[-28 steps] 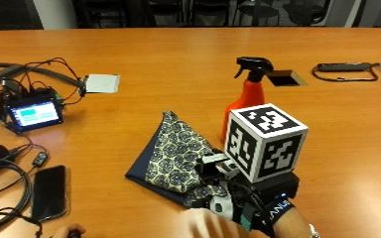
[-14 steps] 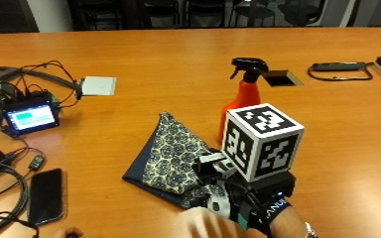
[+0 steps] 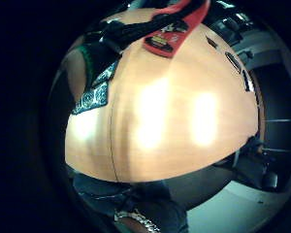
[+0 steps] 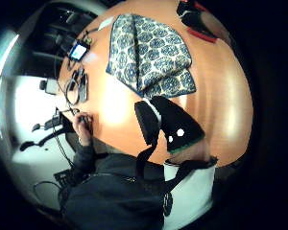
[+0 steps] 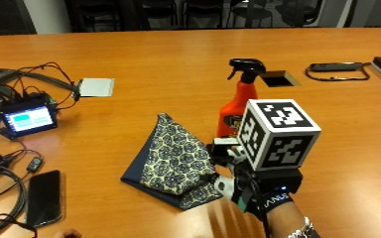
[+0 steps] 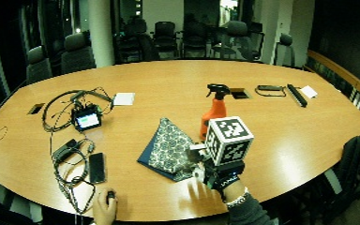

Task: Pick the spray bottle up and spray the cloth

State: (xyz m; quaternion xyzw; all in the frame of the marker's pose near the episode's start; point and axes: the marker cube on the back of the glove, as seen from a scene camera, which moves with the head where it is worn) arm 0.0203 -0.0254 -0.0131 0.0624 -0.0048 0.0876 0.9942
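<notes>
Landmark: the orange spray bottle [image 5: 238, 101] stands upright on the wooden table [image 5: 177, 64], black trigger head on top, label facing the person.

Right hand: the gloved right hand [image 5: 260, 191] hovers over the table just in front of the spray bottle, on the person's side of it, back of the hand up.

Right hand, fingers: they reach forward toward the base of the spray bottle; from the outside view I cannot tell how far they are spread, since the glove's gear covers them. In the thumb side palm view one black-gloved finger [image 4: 165, 122] extends out straight above the bare table, curled round nothing.

Right hand, contact: no touch with the spray bottle or the cloth can be seen; the spray bottle [image 3: 172, 29] appears near the palm in the little finger side view, lying apart from the hand.

Cloth: the patterned cloth [image 5: 174, 161], dark blue with a cream print, lies folded flat on the table just left of the spray bottle and beside the right hand, its near corner close to the fingers.

Other hand: the bare left hand [image 6: 105, 208] rests at the table edge, well left of the spray bottle, near a black phone [image 5: 44, 197].

Further left of the spray bottle: a small lit screen [image 5: 27, 119] among black cables.
</notes>
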